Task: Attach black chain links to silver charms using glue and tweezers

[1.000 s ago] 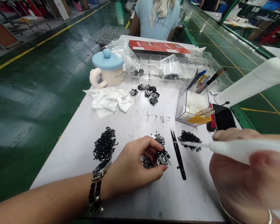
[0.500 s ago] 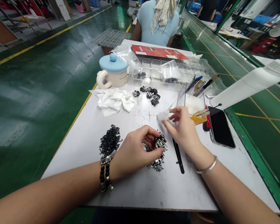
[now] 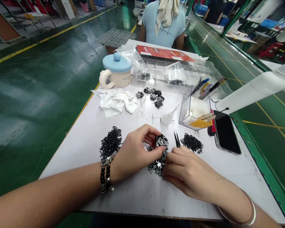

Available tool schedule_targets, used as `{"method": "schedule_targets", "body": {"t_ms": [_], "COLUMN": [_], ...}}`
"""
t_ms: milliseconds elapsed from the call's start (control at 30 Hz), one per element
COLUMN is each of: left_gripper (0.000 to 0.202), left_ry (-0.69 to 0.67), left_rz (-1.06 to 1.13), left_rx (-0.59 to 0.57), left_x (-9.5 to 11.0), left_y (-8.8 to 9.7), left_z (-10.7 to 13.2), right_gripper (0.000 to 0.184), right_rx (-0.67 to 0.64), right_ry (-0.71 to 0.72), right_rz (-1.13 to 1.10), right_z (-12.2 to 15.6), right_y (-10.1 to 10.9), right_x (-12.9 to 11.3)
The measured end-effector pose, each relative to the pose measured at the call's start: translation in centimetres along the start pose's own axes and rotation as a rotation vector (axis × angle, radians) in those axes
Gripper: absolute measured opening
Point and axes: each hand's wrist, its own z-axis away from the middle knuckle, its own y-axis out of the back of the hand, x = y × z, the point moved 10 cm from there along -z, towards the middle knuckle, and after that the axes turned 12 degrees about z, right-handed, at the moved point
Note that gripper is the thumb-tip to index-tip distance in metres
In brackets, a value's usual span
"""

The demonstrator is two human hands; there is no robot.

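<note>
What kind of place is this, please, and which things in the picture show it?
It is probably a factory workshop for small parts: a green painted floor with yellow lane lines, a white workbench with heaps of small black metal parts, and a co-worker further along.

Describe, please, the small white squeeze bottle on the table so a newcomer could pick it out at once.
On the white workbench, find the clear plastic box holding white foam. Just left of it lies a small white squeeze bottle, its thin nozzle angled toward the box. Unlike the black metal parts nearby, it is pale.
</note>
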Motion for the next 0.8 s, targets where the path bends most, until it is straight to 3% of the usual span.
{"method": "schedule_targets", "body": {"t_ms": [367,533,667,800], "left_gripper": [0.024,0.028,0.03,0.029], "left_ry": [-0.018,0.07,0.258,0.306], "left_rz": [-0.041,-0.079,0.033,0.212], "left_rx": [0.016,0.054,0.136,0.206], "left_x": [-0.1,-1.3,-3.3,-3.2], "left_y": [0.2,1.0,1.5,1.1], "left_z": [-0.1,-0.2,0.2,0.8], "right_gripper": [0.014,0.028,0.02,0.014], "right_rx": [0.024,0.11,0.174,0.353], "right_ry": [0.087,0.175,0.039,-0.16], "right_rz": [0.157,0.171,0.04,-0.192], "right_z": [-0.5,-0.8,-0.7,0.1], "right_y": [-0.5,0.4,3.0,5.6], "right_x": [-0.3,-0.1,2.7,5.3]}}
